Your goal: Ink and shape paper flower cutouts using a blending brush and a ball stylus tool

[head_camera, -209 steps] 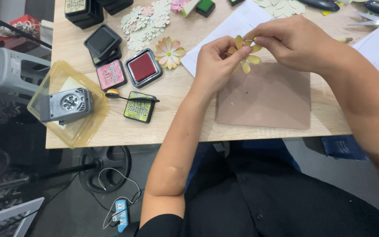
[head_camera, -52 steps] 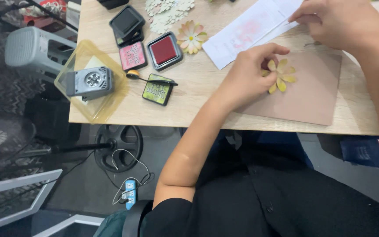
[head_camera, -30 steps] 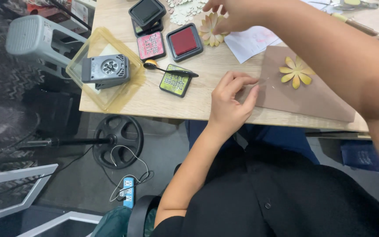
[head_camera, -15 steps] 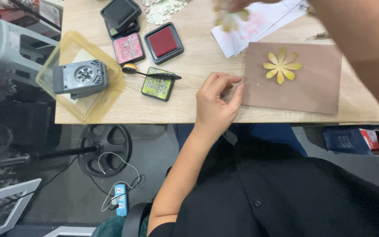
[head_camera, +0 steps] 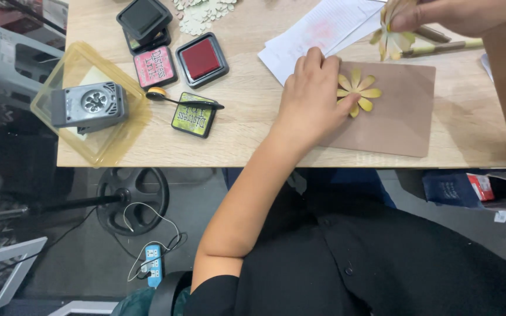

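A: Fingers of the left hand [head_camera: 314, 96] lie flat and spread, gripping nothing, with the tips pressing the edge of the yellow paper flower [head_camera: 358, 92] on the brown mat [head_camera: 399, 117] near the counter's front right edge. Fingers of the right hand [head_camera: 440, 13] are pinched shut on a second paper flower [head_camera: 395, 40], raised above the far right of the counter [head_camera: 253, 111], over the white paper sheet [head_camera: 323, 29].

B: What could go wrong?

A: By judgement, the raised flower could be set off-centre on the flat one, since the left hand covers part of it. A slip of the pressing fingertips could also slide the flat flower across the smooth mat or crease a petal.

B: And the surroundings?

A: Ink pads sit toward the far left: a red ink pad [head_camera: 201, 58], a pink ink pad [head_camera: 154, 65], a black ink pad [head_camera: 143, 17] and a green ink pad [head_camera: 194, 114]. A grey flower punch [head_camera: 89, 105] rests in a clear tray [head_camera: 112, 149] at the left edge.

B: Change from half a second earlier?

A: The left hand has moved from the mat's left edge onto the flower; the right hand, then nearly out of view, now shows its flower plainly.
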